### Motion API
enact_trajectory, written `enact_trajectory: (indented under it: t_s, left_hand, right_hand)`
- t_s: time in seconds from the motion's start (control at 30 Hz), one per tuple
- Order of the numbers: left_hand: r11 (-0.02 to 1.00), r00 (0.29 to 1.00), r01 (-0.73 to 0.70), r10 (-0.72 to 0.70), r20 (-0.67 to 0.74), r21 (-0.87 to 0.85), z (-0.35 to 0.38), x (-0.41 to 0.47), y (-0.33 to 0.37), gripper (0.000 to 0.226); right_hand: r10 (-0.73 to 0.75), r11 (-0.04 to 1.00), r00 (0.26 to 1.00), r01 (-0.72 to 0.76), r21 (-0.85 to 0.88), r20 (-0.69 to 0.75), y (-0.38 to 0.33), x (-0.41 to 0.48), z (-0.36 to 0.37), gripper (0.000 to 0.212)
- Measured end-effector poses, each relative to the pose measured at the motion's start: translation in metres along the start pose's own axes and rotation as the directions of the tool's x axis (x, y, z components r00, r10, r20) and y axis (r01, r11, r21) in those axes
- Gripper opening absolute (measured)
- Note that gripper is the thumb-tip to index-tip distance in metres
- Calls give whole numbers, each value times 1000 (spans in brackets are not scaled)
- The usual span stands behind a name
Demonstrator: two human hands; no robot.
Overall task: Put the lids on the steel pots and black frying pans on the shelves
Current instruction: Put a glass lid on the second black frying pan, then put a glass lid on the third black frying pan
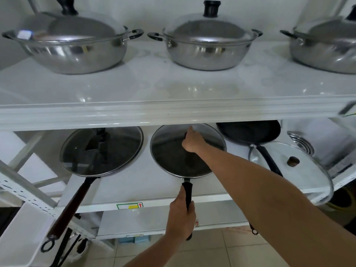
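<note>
Three steel pots stand lidded on the upper shelf [173, 110]: left [73, 53], middle [204, 49], right [323, 51]. On the lower shelf [134, 182], the left frying pan [102, 151] wears a glass lid. The middle frying pan [185, 162] also carries a glass lid [165, 149]. My right hand [193, 140] grips that lid's knob. My left hand [181, 214] holds the middle pan's black handle. A third black pan [250, 132] at the right has no lid. A loose glass lid [300, 168] lies across its handle.
The upper shelf's front edge overhangs the backs of the pans. A white tray [23, 234] sits low at the left beside the perforated shelf upright. A metal item [302, 143] lies at the far right of the lower shelf. Tiled floor shows below.
</note>
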State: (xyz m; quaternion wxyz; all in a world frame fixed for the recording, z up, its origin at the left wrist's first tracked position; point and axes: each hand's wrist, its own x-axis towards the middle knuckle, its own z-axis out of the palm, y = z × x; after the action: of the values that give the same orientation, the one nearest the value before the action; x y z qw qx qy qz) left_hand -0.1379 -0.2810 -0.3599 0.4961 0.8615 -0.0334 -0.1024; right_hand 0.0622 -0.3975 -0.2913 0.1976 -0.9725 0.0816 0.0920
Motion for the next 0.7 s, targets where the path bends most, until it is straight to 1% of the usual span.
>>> enact_trajectory:
  t_s: [0.1, 0.17, 0.23, 0.33, 0.37, 0.4, 0.47, 0.5, 0.53, 0.6, 0.63, 0.7]
  left_hand:
    - [999, 999, 38, -38, -30, -24, 11, 9, 11, 51]
    - [999, 997, 49, -48, -64, 2, 17, 16, 15, 49]
    - [996, 994, 63, -57, -93, 59, 20, 24, 17, 49]
    - [973, 985, 164, -151, -87, 165, 21, 38, 25, 46]
    - [957, 983, 179, -162, -90, 228, 22, 41, 28, 48]
    - [923, 984, 174, -149, -96, 343, 25, 42, 31, 54]
    - [795, 995, 93, -56, -80, 599, 38, 38, 45, 69]
    - [753, 999, 31, 0, -47, 658, 47, 32, 58, 71]
    - [733, 999, -33, 42, 3, 679, 60, 26, 70, 71]
    - [733, 992, -119, 57, 113, 670, 90, 16, 99, 69]
    - [758, 986, -138, 46, 159, 637, 108, 13, 111, 68]
    - [862, 976, -131, 26, 215, 489, 147, 14, 131, 64]
  right_hand:
    - [7, 998, 998, -11, 56, 62, 0, -7, -13, 81]
    - [-3, 998, 994, -3, 62, 109, 9, -21, -19, 80]
    - [-12, 999, 994, 6, 53, 108, 28, -38, -22, 76]
    - [7, 1000, 998, -7, 4, 63, 73, -62, -41, 68]
    - [18, 1000, 999, -18, -12, 33, 91, -70, -49, 65]
    - [36, 999, 999, -36, -19, 0, 110, -79, -59, 61]
    - [85, 996, 994, -87, -26, -72, 152, -99, -77, 56]
    - [103, 994, 990, -107, -30, -95, 173, -111, -87, 57]
    - [118, 992, 986, -122, -33, -114, 194, -124, -97, 56]
    - [158, 985, 974, -167, -49, -163, 237, -148, -114, 49]
    - [190, 977, 965, -204, -66, -180, 260, -157, -120, 47]
    - [254, 953, 947, -280, -119, -195, 303, -166, -129, 47]
